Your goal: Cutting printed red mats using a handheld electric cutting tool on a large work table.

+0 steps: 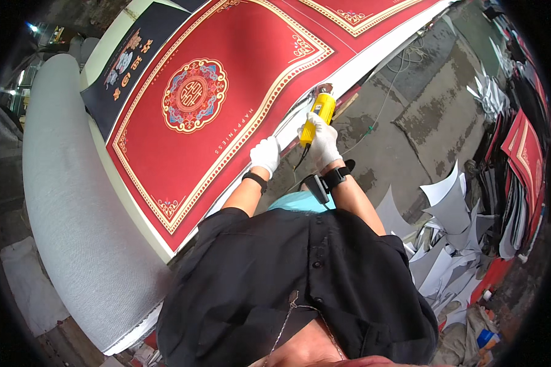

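A large red printed mat (239, 79) with gold borders and a round blue-and-gold emblem lies over the table in front of me. My right hand (321, 139), in a white glove, is wrapped around a yellow handheld electric cutter (324, 109). The cutter's head meets the white margin along the mat's near right edge. Lower down that same edge, my left hand (266, 154), also gloved, is closed on the white border, its fingertips partly hidden. A dark cord runs from the cutter's lower end.
A thick grey roll of material (73, 183) lies along the table's left side. A black printed mat (125, 67) is beside the red one. White and grey offcuts (447, 244) and stacked red mats (523, 153) cover the floor at right. A thin cable (389, 92) crosses the floor.
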Demonstrator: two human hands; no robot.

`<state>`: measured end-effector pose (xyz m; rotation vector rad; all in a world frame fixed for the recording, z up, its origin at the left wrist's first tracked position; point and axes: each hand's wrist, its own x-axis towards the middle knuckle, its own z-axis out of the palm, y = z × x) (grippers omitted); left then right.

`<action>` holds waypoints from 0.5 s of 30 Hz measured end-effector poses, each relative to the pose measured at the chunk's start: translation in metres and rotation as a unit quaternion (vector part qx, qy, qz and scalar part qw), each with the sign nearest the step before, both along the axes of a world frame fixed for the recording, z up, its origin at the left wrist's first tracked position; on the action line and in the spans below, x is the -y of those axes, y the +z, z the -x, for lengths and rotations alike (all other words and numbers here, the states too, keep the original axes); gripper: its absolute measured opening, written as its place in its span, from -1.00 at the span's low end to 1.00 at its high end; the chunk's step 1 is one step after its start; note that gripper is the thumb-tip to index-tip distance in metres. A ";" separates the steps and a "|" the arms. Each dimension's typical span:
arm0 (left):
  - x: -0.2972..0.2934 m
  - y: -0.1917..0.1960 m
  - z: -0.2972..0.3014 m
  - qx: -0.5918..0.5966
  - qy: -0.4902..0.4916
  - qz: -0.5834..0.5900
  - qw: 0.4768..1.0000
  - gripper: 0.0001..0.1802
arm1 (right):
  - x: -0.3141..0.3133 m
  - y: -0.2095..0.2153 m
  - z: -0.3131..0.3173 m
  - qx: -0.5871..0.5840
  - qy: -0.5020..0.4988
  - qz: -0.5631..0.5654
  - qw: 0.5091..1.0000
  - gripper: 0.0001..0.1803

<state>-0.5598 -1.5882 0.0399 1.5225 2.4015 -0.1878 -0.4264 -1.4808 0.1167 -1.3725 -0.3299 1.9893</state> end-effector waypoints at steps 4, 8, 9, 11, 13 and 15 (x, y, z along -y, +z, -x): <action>-0.015 0.004 -0.013 0.049 0.027 0.019 0.998 -0.75 | -0.017 -0.014 0.002 -0.017 -0.045 0.000 0.999 -0.63; -0.023 0.004 -0.021 0.052 0.017 -0.014 0.998 -0.59 | -0.037 -0.025 -0.005 -0.005 -0.040 -0.003 0.999 -0.62; -0.029 0.002 -0.019 0.053 0.018 -0.012 0.998 -0.59 | -0.042 -0.027 -0.007 -0.004 -0.039 -0.002 0.999 -0.62; -0.039 -0.005 -0.010 0.073 0.046 0.052 0.995 -0.59 | -0.051 -0.028 -0.006 -0.012 -0.032 -0.012 0.999 -0.61; -0.041 -0.012 -0.013 0.066 0.070 0.055 0.994 -0.60 | -0.061 -0.033 -0.008 -0.012 -0.024 -0.011 1.000 -0.61; -0.042 -0.015 -0.019 0.060 0.091 0.060 0.992 -0.62 | -0.072 -0.040 -0.011 -0.009 -0.020 -0.008 1.000 -0.62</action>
